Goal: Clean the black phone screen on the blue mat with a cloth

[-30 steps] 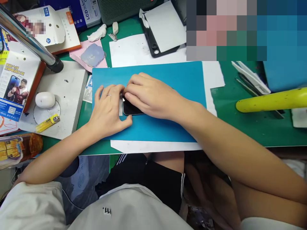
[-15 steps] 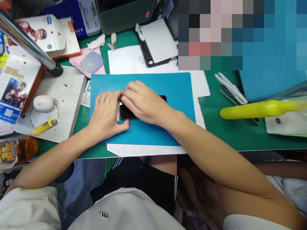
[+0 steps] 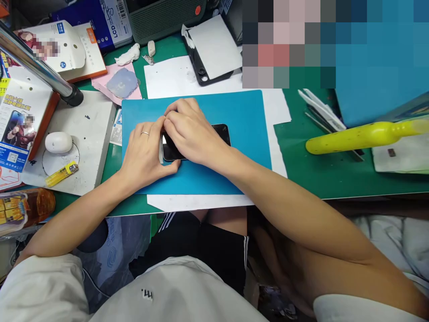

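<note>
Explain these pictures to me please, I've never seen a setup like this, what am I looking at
There is no machine here. All are taken by one camera worn on a person's head, looking forward and down. A black, glossy, phone-shaped device lies on a flat blue rectangular mat. The bare left hand, wearing a thin ring, is at the device's left end; the bare right hand covers its middle. Exactly what each holds is hidden. To the left, a white rounded case and a yellow plastic lighter rest on a pale flat box.
</note>
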`<state>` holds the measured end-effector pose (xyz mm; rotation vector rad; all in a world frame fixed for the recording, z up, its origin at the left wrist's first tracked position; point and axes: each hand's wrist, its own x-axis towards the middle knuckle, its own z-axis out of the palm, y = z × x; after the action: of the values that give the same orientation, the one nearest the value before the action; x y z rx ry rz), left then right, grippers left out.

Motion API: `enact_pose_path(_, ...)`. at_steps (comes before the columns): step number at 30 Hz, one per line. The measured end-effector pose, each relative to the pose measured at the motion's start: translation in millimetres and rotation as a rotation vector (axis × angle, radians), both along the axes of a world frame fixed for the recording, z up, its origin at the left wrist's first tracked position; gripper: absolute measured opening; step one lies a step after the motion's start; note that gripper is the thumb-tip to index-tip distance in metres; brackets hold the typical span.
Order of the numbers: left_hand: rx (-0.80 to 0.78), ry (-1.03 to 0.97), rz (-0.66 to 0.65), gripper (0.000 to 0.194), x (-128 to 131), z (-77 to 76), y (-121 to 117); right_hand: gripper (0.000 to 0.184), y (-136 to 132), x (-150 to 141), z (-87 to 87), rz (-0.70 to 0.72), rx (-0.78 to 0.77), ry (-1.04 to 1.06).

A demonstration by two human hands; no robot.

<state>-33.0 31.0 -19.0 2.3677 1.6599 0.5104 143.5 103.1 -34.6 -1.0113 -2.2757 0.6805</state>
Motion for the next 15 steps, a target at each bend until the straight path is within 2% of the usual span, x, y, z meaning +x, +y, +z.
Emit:
enact_pose_path(7, 0.01, 0.003, -0.028, 0.096, -0.4, -2.9, 0.0, 0.052, 1.0, 2.1, 0.0, 0.016, 0.0, 0.02)
enact_pose_path(15, 0.055, 0.036, -0.057, 0.101, 1.7, -6.8, 0.9, 0.045, 1.2, 5.5, 4.4, 0.005, -0.027, 0.013)
